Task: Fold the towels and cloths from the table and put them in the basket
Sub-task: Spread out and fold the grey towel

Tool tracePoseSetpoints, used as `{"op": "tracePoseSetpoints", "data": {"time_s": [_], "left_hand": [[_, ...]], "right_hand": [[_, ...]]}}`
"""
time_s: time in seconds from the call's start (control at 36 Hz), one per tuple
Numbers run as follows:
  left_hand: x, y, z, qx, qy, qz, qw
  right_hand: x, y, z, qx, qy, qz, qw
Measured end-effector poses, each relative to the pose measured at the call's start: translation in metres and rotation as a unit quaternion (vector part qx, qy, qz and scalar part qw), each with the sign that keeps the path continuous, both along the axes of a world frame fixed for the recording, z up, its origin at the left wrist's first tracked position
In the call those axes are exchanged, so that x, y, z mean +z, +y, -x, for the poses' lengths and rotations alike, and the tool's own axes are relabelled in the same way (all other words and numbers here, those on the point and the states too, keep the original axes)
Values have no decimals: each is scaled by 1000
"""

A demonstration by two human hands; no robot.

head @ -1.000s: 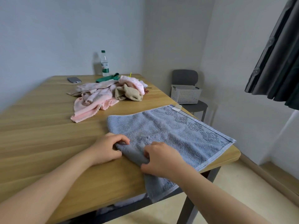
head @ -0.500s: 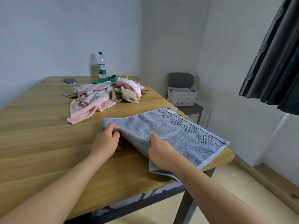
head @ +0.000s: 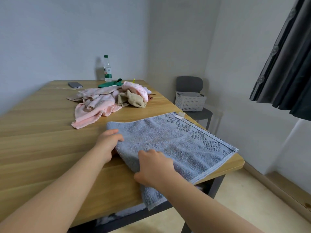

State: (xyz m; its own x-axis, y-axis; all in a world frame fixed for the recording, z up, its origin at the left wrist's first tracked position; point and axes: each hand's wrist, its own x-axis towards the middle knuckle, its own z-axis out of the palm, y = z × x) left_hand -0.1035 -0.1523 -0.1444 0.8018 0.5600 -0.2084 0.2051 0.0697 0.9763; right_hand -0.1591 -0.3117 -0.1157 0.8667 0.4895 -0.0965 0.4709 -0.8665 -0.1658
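A grey-blue towel (head: 176,142) lies spread over the near right corner of the wooden table (head: 42,148), and one end hangs over the front edge. My left hand (head: 107,142) grips its left edge, fingers curled over the fabric. My right hand (head: 154,167) grips the same folded edge nearer the table front, thumb under it. A heap of pink and beige cloths (head: 107,101) lies further back on the table. The white perforated basket (head: 190,101) stands on a grey chair (head: 190,83) beyond the table's right side.
A water bottle (head: 107,68), a phone (head: 74,84) on a white cable and a green cloth (head: 110,83) sit at the table's far edge. A dark curtain (head: 286,64) hangs at the right. Pale floor lies to the right of the table.
Both hands have drawn the towel's near edge up and over, away from me. The hanging end is shorter than a second ago, and the head camera has shifted slightly.
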Motion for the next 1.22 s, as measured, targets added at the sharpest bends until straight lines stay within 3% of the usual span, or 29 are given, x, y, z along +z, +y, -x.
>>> {"op": "tracePoseSetpoints", "data": {"time_s": [0.25,0.44,0.58,0.83,1.03,1.22], "left_hand": [[-8,5,4,-15,-42,46,998],[-13,12,6,43,-51,47,997],[-10,13,9,54,-69,44,995],[23,14,-4,94,-124,76,985],[49,-24,-42,14,-180,111,977],[71,-76,-96,-43,-180,75,980]], "right_hand": [[1,6,0,32,-80,18,996],[4,-4,-5,-14,55,-134,989],[1,-9,-7,2,72,-117,991],[39,-32,-30,-24,103,-189,976],[51,-78,-63,-115,115,-228,960],[58,-123,-111,-184,99,-212,955]]}}
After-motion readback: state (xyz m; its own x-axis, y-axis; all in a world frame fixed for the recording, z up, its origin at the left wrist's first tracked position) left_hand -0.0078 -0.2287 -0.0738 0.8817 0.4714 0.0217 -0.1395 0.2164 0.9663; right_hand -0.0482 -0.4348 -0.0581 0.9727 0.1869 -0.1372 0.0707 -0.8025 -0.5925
